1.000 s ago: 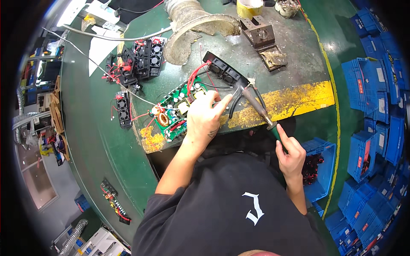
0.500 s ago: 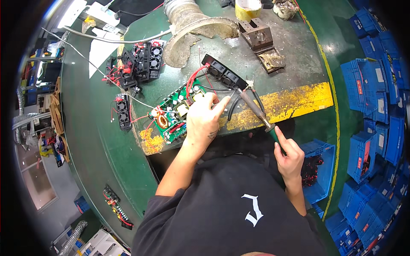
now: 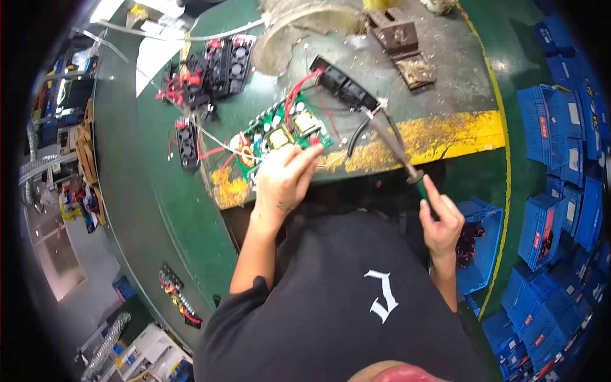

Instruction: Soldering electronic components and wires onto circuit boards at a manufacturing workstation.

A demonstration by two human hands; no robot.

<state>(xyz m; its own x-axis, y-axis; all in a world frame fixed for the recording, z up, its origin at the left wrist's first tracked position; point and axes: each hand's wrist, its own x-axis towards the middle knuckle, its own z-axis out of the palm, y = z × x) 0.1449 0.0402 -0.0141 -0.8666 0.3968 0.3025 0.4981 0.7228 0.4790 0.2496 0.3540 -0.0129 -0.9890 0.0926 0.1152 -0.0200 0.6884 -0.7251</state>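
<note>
My left hand [image 3: 283, 181] is closed in a pinch on a thin silvery solder wire [image 3: 219, 144] at the near edge of a green circuit board [image 3: 259, 132]. The wire's free end sticks out past the fingers to the right. My right hand [image 3: 441, 219] grips the green handle of a soldering iron [image 3: 393, 143]. The iron's tip is by the right end of a black twin-fan unit [image 3: 344, 84], close to black leads; whether it touches cannot be told. Red wires [image 3: 296, 89] run between fan unit and board. The hand hides the board's near edge.
More black fan units [image 3: 223, 67] lie at the bench's far left, with a single one [image 3: 186, 143] nearer. A broken crusted duct [image 3: 277, 44] and a metal block [image 3: 398, 37] stand at the back. Blue crates [image 3: 480, 223] are on the right.
My left hand has drawn back from the board toward me and left, uncovering more of its components. The iron stays near the fan unit's right end. The whole view has shifted slightly.
</note>
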